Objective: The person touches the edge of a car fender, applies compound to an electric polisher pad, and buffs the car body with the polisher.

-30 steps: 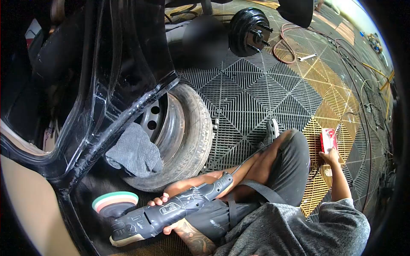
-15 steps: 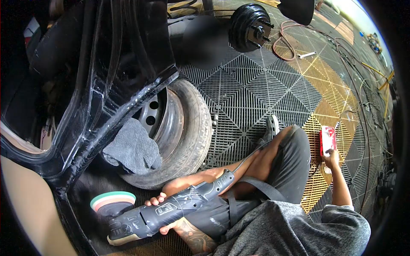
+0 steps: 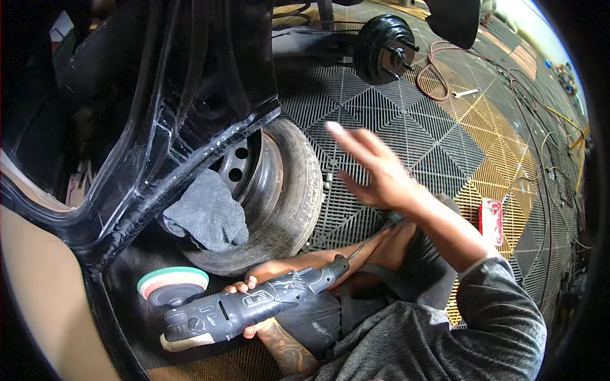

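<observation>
My left hand is wrapped around the body of a black electric polisher, which lies across my lap. The polisher's round backing pad with pink and green foam layers faces up and away at the left end. My right hand, slightly blurred, is raised in the air over the floor with its fingers apart and nothing in it. Nearest to it is a tire on a steel wheel, lying on the floor. A grey cloth is draped over the wheel's near side.
A black car body edge runs along the left, with a brake drum at the top. On the grid-tile floor lie a red-and-white pack, a wrench and a hose. The polisher's cord passes by my legs.
My right hand has let go of the red-and-white pack and swung up and left, opening over the floor near the tire. My left hand still holds the polisher; the view has shifted slightly.
</observation>
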The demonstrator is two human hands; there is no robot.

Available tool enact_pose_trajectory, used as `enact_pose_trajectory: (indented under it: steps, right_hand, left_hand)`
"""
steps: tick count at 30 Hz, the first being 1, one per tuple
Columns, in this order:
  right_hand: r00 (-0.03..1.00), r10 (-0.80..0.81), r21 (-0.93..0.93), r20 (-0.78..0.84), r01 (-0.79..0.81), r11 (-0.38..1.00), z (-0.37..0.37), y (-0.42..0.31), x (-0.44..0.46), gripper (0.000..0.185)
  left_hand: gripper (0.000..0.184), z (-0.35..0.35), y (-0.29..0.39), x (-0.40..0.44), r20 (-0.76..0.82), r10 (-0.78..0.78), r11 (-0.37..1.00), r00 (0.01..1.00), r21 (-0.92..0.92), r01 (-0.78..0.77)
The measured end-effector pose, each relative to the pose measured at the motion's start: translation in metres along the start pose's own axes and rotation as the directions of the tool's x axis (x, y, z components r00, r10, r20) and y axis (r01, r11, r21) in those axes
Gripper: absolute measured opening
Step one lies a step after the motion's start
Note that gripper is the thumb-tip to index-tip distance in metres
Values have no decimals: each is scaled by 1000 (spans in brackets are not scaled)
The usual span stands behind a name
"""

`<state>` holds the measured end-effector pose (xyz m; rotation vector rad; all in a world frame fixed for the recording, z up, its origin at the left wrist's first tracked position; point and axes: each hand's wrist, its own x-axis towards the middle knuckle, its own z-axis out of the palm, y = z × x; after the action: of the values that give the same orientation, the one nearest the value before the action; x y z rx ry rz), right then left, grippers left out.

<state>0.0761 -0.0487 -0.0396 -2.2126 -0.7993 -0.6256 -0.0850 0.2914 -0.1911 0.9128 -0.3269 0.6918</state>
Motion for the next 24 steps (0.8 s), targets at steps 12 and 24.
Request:
enact_pose_trajectory:
  steps: [12,24]
  right_hand:
    - [989,16,-113,-144,-33,993,67,-14,73,101]
    - [993,62,-201,-96,-81,976,86,-8,73,110]
  left_hand:
    - [102,18,0,7,19,45,999,999,6,-45]
    - [106,6,1,4,38,15,1000,999,-28,-14]
